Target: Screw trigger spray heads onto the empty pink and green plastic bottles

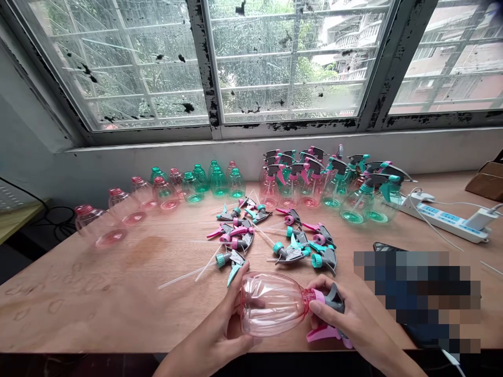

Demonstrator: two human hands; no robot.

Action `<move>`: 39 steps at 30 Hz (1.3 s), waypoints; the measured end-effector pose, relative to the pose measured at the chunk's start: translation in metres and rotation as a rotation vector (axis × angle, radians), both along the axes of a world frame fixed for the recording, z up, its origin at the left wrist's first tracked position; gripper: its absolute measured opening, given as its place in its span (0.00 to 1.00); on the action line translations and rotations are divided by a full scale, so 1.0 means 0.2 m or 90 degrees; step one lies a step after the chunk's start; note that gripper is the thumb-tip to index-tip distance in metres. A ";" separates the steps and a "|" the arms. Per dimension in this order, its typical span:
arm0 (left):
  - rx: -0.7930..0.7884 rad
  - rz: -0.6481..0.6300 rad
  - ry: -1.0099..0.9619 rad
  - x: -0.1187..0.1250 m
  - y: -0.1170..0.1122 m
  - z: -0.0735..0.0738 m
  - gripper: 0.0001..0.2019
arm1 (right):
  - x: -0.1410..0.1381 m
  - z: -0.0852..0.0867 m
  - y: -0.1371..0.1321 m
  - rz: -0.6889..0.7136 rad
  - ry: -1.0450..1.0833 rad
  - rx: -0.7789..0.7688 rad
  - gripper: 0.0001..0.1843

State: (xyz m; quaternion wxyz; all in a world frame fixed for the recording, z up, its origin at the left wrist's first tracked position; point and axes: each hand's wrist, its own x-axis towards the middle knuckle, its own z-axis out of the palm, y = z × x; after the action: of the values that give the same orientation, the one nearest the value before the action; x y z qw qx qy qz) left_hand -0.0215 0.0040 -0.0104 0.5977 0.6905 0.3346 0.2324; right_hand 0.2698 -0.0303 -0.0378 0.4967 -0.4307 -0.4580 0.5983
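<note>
A clear pink spray bottle (pixel 273 303) lies sideways in the air near the table's front edge, its base to the left. My left hand (pixel 223 319) is wrapped round the base end. At the neck, my right hand (pixel 338 309) grips the pink collar of a grey and pink spray head (pixel 328 335), which sits on the bottle's mouth; how tightly it is screwed I cannot tell. Just beyond my left hand lies a teal and grey spray head (pixel 231 261) with its thin tube pointing left. More loose spray heads (pixel 293 248) lie beyond the bottle.
Several open pink and green bottles (pixel 165 193) line the table's left and back. Assembled spray bottles (pixel 293 186) stand at the back right, beside a white power strip (pixel 448 214) with cables. A phone (pixel 387 247) lies at the right, partly behind a blurred patch.
</note>
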 end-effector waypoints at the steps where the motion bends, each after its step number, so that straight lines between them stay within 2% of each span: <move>1: -0.006 0.001 -0.005 0.00 0.00 0.00 0.53 | 0.00 0.00 0.00 0.001 0.002 0.004 0.21; 4: -0.050 0.005 -0.028 0.00 0.01 -0.02 0.57 | 0.00 -0.01 0.00 0.002 0.007 -0.001 0.21; 7: -0.086 0.010 -0.037 -0.01 0.01 -0.03 0.56 | 0.00 -0.01 0.00 0.001 0.009 -0.013 0.21; 18: 0.028 0.011 0.005 0.00 0.01 -0.02 0.52 | -0.01 0.01 -0.01 -0.014 0.008 -0.018 0.22; 26: -0.010 0.009 -0.017 -0.01 0.01 -0.05 0.50 | -0.01 0.03 -0.01 -0.026 -0.028 -0.057 0.24; 31: -0.047 0.022 -0.032 0.00 0.01 -0.05 0.60 | -0.01 0.02 -0.01 -0.022 -0.018 -0.045 0.24; 34: -0.094 0.014 -0.037 0.00 0.01 -0.03 0.58 | -0.01 0.02 -0.01 -0.021 -0.015 -0.055 0.24; 39: -0.029 0.013 -0.005 0.00 0.00 -0.01 0.53 | 0.00 0.01 -0.01 -0.017 -0.006 -0.022 0.22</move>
State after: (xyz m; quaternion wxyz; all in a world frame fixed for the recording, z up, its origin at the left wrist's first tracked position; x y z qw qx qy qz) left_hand -0.0224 0.0047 -0.0132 0.6120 0.6724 0.3445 0.2339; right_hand 0.2697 -0.0315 -0.0364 0.4950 -0.4481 -0.4437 0.5977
